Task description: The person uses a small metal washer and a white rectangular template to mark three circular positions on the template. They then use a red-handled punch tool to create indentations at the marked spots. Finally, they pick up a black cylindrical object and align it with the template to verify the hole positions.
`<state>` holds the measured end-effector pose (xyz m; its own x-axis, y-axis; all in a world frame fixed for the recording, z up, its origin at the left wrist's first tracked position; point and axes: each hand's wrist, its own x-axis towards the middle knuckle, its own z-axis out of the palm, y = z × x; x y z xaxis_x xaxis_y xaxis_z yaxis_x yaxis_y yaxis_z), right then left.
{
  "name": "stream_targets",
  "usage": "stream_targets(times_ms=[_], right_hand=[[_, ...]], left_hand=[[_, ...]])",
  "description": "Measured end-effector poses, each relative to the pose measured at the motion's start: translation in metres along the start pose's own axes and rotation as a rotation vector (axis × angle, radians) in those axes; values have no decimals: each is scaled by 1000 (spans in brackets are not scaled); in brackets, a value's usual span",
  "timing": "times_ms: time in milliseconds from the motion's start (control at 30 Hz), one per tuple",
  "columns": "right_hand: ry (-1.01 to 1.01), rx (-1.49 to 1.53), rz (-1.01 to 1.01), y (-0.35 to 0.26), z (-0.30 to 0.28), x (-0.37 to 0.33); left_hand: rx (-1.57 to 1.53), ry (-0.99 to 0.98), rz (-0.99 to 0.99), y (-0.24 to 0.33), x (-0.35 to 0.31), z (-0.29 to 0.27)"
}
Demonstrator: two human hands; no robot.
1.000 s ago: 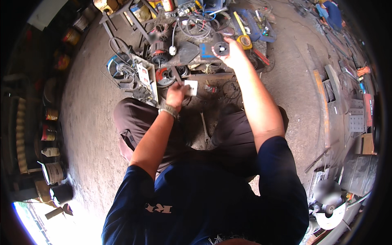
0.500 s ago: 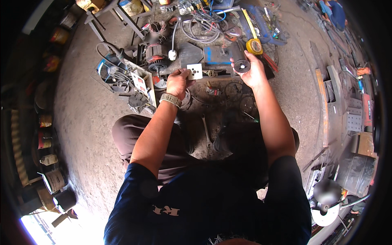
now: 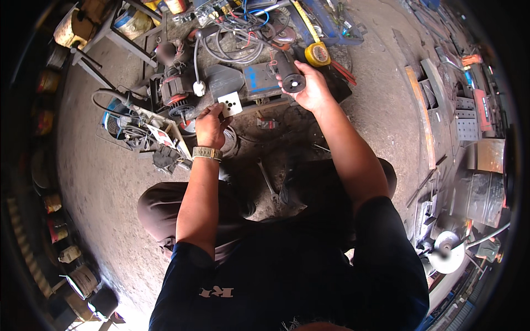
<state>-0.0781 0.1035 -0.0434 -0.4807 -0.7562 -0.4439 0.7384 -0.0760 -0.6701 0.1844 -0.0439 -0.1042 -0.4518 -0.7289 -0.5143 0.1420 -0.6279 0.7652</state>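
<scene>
Pinched in the fingers of my left hand [image 3: 210, 129] is a small white square plate [image 3: 236, 108] with several dark holes. My right hand [image 3: 313, 92] is wrapped round a dark cylinder [image 3: 286, 66]; its round end, with a pale spot at the centre, faces me. The two pieces are held apart over the near edge of a low, cluttered work surface. Beneath them lie a dark metal plate [image 3: 223, 80] and a block with blue marks [image 3: 258, 77]. A yellow tape measure [image 3: 317, 54] lies just beyond my right hand.
Left of my left hand stands a motor [image 3: 175, 85] with a toothed wheel. A white plug [image 3: 199, 88] and coiled grey cables [image 3: 234, 51] lie at the back, beside a blue tool tray [image 3: 337, 25]. A wrench [image 3: 268, 179] rests on the floor between my feet.
The whole view has shifted, so the scene sits further left. Both hands keep their holds at nearly the same place over the work surface; the cylinder is tilted slightly differently.
</scene>
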Motion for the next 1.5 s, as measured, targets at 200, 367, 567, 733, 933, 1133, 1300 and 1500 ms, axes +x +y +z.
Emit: stream_targets(times_ms=[200, 367, 567, 733, 933, 1133, 1300, 1500], right_hand=[[22, 18, -1, -2, 0, -4], [46, -33, -25, 7, -1, -7], [-45, 31, 13, 7, -13, -6], [43, -24, -4, 5, 3, -17], [32, -23, -13, 4, 2, -17], [32, -35, -15, 3, 2, -16], [36, -35, -3, 2, 2, -16], [26, -42, -11, 3, 0, -14]], left_hand=[[-31, -11, -13, -3, -4, 6], [-88, -29, -16, -5, -7, 4], [-143, -65, -6, -4, -13, 9], [-153, -77, -26, 4, -20, 11], [-157, -88, -27, 7, -17, 11], [-134, -94, -22, 7, -16, 12], [-134, -91, -8, 7, -16, 13], [-129, -98, -23, 7, -15, 12]])
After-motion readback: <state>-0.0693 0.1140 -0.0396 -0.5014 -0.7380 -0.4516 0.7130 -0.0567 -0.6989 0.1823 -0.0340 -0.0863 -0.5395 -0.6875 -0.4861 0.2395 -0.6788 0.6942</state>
